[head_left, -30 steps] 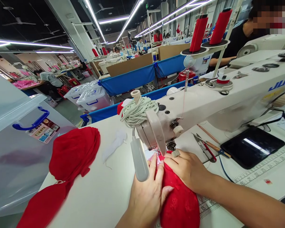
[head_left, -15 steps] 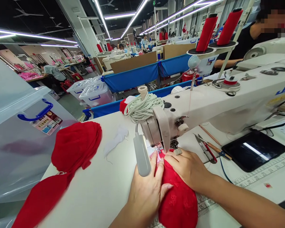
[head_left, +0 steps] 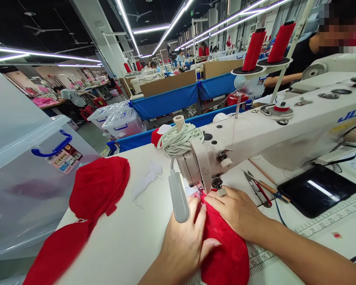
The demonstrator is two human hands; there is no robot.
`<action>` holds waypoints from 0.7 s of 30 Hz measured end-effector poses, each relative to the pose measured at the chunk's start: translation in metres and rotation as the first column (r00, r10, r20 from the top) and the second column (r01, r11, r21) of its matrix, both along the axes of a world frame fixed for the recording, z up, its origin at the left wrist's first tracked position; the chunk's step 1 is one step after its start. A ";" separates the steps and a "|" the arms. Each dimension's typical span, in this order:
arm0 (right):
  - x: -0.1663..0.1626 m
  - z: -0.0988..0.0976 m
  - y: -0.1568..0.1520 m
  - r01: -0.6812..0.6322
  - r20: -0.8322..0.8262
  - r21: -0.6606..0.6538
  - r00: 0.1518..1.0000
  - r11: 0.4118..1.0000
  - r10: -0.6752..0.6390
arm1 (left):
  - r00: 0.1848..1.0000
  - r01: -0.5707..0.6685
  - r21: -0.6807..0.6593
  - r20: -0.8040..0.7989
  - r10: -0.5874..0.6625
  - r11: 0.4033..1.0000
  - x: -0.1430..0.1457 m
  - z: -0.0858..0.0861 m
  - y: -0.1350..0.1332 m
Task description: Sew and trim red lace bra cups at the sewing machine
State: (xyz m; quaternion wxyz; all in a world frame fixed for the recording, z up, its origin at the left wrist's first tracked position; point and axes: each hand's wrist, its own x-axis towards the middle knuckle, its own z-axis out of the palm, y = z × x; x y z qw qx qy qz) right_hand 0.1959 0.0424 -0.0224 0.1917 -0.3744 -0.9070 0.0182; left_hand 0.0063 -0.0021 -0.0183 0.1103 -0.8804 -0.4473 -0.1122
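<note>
A red lace fabric piece (head_left: 225, 249) lies on the white table under the head of a white sewing machine (head_left: 273, 130). My left hand (head_left: 185, 245) rests flat on its left edge, fingers stretched toward the needle. My right hand (head_left: 237, 211) presses flat on the fabric's upper right part, fingertips close to the presser foot (head_left: 202, 192). Both hands hold the fabric down; neither grips it.
A pile of red fabric pieces (head_left: 97, 188) trails off the table's left edge beside a clear plastic bin (head_left: 26, 186). Thread snips (head_left: 256, 190) and a black tablet (head_left: 319, 190) lie right of the needle. Another person sits behind the machine at the far right.
The view has shifted slightly. My left hand has slid a little further onto the red fabric near the needle; my right hand stays pressed in place.
</note>
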 end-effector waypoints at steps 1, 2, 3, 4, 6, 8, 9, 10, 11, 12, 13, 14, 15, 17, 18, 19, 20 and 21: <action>0.000 0.000 0.000 0.006 0.003 0.011 1.000 1.000 -0.006 | 0.999 0.031 -0.029 0.032 -0.030 0.999 -0.001 0.001 0.000; 0.000 0.001 0.000 0.011 0.004 0.029 1.000 1.000 -0.011 | 0.997 0.057 -0.062 0.062 -0.053 0.996 -0.002 0.002 0.001; 0.000 0.001 0.000 0.011 0.002 0.052 1.000 0.999 -0.011 | 0.994 0.066 -0.094 0.090 -0.058 0.993 -0.002 0.002 0.001; 0.000 0.001 0.000 0.007 -0.002 0.075 1.000 0.997 -0.007 | 0.992 0.060 -0.120 0.115 -0.046 0.991 -0.003 0.001 0.002; 0.000 0.000 0.000 -0.013 -0.004 0.110 1.000 0.994 0.014 | 0.990 0.026 -0.160 0.144 -0.003 0.987 -0.005 0.000 0.003; 0.000 0.000 0.000 -0.028 -0.006 0.131 1.000 0.991 0.029 | 0.988 0.006 -0.179 0.151 0.021 0.984 -0.005 -0.002 0.004; 0.000 -0.001 0.000 -0.031 -0.010 0.138 0.999 0.990 0.032 | 0.989 0.001 -0.180 0.147 0.026 0.984 -0.005 -0.003 0.004; 0.001 -0.001 0.000 -0.032 -0.015 0.147 0.999 0.989 0.034 | 0.990 0.000 -0.178 0.138 0.025 0.984 -0.005 -0.004 0.004; 0.001 -0.002 0.000 -0.033 -0.022 0.159 0.999 0.987 0.037 | 0.992 0.004 -0.174 0.123 0.018 0.985 -0.005 -0.004 0.004; 0.001 -0.003 0.000 -0.032 -0.026 0.167 0.999 0.986 0.037 | 0.994 0.006 -0.170 0.105 0.012 0.985 -0.005 -0.004 0.004; 0.001 -0.003 0.000 -0.034 -0.028 0.173 0.999 0.984 0.040 | 0.996 0.010 -0.164 0.086 0.004 0.986 -0.005 -0.004 0.003; 0.001 -0.004 0.000 -0.038 -0.032 0.183 0.998 0.982 0.044 | 0.998 0.014 -0.149 0.065 -0.004 0.989 -0.005 -0.004 0.003; 0.001 -0.005 0.000 -0.041 -0.037 0.192 0.998 0.981 0.049 | 0.999 0.018 -0.122 0.041 -0.013 0.992 -0.004 -0.004 0.002; 0.001 -0.006 0.000 -0.045 -0.046 0.204 0.997 0.978 0.055 | 1.000 0.012 -0.056 -0.013 -0.013 0.998 -0.004 -0.003 0.001; 0.001 -0.006 0.000 -0.046 -0.049 0.205 0.997 0.978 0.057 | 0.999 0.003 -0.026 -0.043 -0.004 1.000 -0.004 -0.003 0.000; 0.000 -0.005 0.000 -0.046 -0.053 0.206 0.997 0.977 0.059 | 0.997 -0.004 -0.003 -0.073 0.004 1.000 -0.004 -0.003 0.000; 0.000 -0.005 0.000 -0.047 -0.055 0.203 0.997 0.978 0.059 | 0.995 -0.011 0.012 -0.099 0.012 1.000 -0.003 -0.003 -0.001; 0.000 -0.004 0.000 -0.044 -0.055 0.196 0.997 0.980 0.055 | 0.993 -0.013 0.026 -0.119 0.016 1.000 -0.003 -0.003 -0.002</action>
